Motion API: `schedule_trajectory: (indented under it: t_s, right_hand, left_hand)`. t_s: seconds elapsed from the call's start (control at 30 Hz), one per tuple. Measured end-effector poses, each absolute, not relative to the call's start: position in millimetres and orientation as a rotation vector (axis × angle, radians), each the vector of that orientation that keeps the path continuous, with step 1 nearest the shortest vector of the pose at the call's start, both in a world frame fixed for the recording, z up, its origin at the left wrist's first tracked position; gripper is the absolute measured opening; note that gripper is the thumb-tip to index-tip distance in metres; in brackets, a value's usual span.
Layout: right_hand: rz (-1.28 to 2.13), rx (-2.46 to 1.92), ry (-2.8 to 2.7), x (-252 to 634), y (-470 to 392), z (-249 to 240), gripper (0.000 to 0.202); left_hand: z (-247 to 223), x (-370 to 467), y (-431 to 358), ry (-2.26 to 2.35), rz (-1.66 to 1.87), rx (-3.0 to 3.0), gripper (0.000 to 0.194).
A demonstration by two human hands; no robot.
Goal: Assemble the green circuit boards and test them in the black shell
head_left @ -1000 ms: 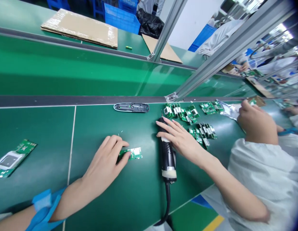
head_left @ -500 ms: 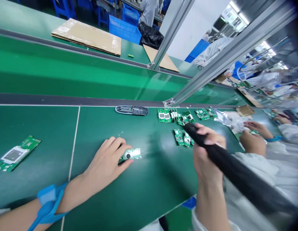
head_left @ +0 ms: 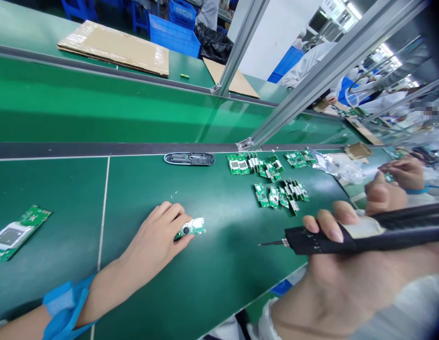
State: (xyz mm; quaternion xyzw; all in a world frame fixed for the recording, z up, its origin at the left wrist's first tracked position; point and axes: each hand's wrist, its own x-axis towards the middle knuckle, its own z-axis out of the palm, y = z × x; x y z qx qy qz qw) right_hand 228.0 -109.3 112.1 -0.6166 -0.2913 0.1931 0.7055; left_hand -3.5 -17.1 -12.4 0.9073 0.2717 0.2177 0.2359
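A small green circuit board [head_left: 193, 226] with a round black spot lies at the middle of the green bench. My left hand [head_left: 160, 226] is closed on its left end, fingers and thumb gripping its edges, and a blue strap circles that wrist. On the right, my right hand [head_left: 341, 264] grips a black electric screwdriver [head_left: 322, 240]. The tool lies nearly level, its thin bit pointing left and apart from the board. Behind my left hand, a long dark plastic shell [head_left: 189, 159] rests near the bench's back rail.
Several circuit boards stand in a back group [head_left: 254, 164] and a nearer group [head_left: 281, 194]. A larger board [head_left: 19, 233] lies at far left. A metal post [head_left: 272, 120] rises behind. At right, a co-worker's hands [head_left: 392, 186] work beside a plastic bag [head_left: 341, 166].
My right hand has turned the electric screwdriver from a steep slant to nearly level, so its bit now points left. My left hand stays on the circuit board. The view has shifted slightly.
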Motion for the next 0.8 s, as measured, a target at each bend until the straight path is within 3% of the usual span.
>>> schedule_trajectory:
  t_s: [0.13, 0.27, 0.37, 0.47, 0.6, 0.8]
  right_hand:
    - [0.558, -1.179, -0.426, 238, -106, 103, 0.051]
    - [0.805, -1.155, -0.440, 229, -93, 94, 0.053]
    - [0.983, -1.245, -0.529, 215, -77, 84, 0.053]
    - [1.094, -1.447, -0.716, 208, -63, 73, 0.056]
    - [0.911, -1.780, -1.153, 215, -52, 61, 0.072]
    - [0.562, -1.854, -1.673, 242, -61, 60, 0.065]
  left_hand:
    - [-10, -4, -15, 0.753, 0.661, 2.258, 0.013]
    - [1, -5, -5, 0.793, 0.525, 1.456, 0.023]
    - [9, -5, -2, 0.696, 0.488, 0.857, 0.036]
    - [14, -4, -3, 0.583, 0.551, 0.551, 0.032]
    - [17, -1, -4, 0.490, 0.603, 0.385, 0.027]
    - [20, -4, 4, 0.490, 0.632, 0.297, 0.030]
